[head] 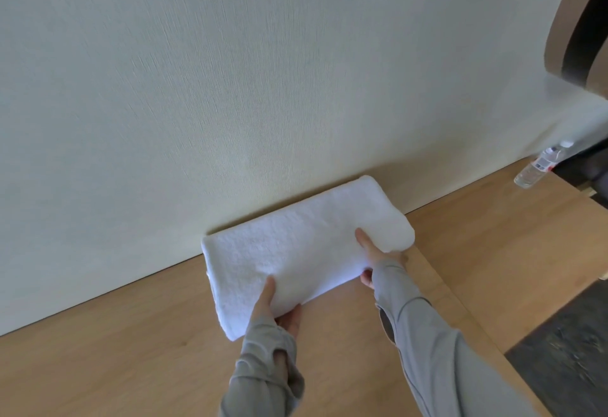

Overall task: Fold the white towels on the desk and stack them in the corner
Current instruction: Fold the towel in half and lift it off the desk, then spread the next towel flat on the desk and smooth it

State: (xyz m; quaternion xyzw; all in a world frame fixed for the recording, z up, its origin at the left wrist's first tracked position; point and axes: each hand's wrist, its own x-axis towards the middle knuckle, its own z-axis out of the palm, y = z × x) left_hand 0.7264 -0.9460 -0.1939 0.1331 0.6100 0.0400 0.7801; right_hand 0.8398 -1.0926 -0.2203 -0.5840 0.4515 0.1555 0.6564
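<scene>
A folded white towel [296, 245] lies across the wooden desk [131, 350], its far edge close to the wall. My left hand [279, 309] grips the near left end, thumb on top and fingers underneath. My right hand [375, 257] grips the near right end the same way, thumb lying on the towel's top. Both arms wear grey sleeves. Whether another towel lies beneath is hidden.
A pale textured wall [230, 87] rises directly behind the desk. A clear plastic water bottle [539, 166] stands at the far right by the wall. The desk's right edge drops to dark floor [566, 344]. A round brown frame [579, 15] shows at top right.
</scene>
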